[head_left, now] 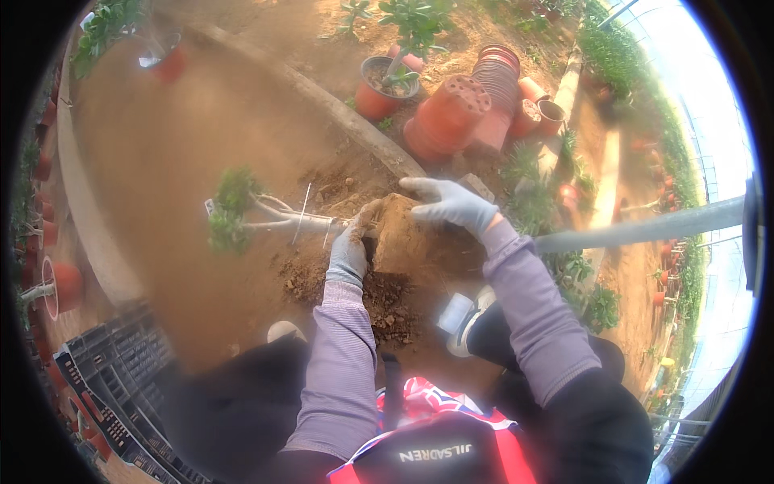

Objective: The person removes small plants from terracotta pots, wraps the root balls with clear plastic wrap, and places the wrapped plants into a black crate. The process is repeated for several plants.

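While both my gloved hands cup the soil clump [403, 238] around the roots of the small plant [242, 214] lying on its side on the dirt ground [161, 145], the risk I see is the clump crumbling. My left hand [351, 254] presses its near side with fingers curled, my right hand [447, 202] lies spread over its top. Loose crumbs [387, 302] already sit below it, so squeezing too hard could break it apart and bare the roots, and twisting could snap the pale thin stem [294, 219].
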### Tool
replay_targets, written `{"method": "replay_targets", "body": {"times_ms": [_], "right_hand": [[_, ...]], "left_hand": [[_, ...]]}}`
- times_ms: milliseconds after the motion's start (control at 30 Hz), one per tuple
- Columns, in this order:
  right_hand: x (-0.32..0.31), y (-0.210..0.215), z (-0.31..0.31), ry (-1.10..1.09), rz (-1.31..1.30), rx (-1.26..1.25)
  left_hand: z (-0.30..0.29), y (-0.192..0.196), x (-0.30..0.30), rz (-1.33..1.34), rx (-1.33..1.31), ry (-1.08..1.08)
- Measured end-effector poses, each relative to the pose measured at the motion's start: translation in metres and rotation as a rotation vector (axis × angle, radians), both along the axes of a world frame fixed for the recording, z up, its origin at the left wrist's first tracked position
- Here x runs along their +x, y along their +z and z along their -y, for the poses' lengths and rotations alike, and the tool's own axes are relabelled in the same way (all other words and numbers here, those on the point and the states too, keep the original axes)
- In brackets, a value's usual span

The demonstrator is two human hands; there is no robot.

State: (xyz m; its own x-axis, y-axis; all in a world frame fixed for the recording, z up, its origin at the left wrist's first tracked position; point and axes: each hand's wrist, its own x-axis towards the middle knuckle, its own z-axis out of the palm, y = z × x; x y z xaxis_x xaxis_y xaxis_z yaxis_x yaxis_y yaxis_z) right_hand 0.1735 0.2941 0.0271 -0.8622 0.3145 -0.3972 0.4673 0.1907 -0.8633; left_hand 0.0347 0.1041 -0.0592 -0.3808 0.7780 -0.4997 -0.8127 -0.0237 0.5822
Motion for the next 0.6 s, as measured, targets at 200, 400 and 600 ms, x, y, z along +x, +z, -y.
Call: {"method": "replay_targets", "body": {"times_ms": [200, 400, 600], "right_hand": [[0.041, -0.033, 0.086, -0.63, -0.253, -0.513], [0.049, -0.024, 0.128, -0.716, -0.542, -1.348], [0.04, -0.019, 0.153, -0.731, -0.41, -0.516]], "left_hand": [[0.007, 0.005, -0.001, 0.059, -0.056, -0.226], [0.037, 0.05, -0.019, -0.619, 0.302, -0.394], [0.055, 0.031, -0.021, -0.501, 0.084, -0.432]]}}
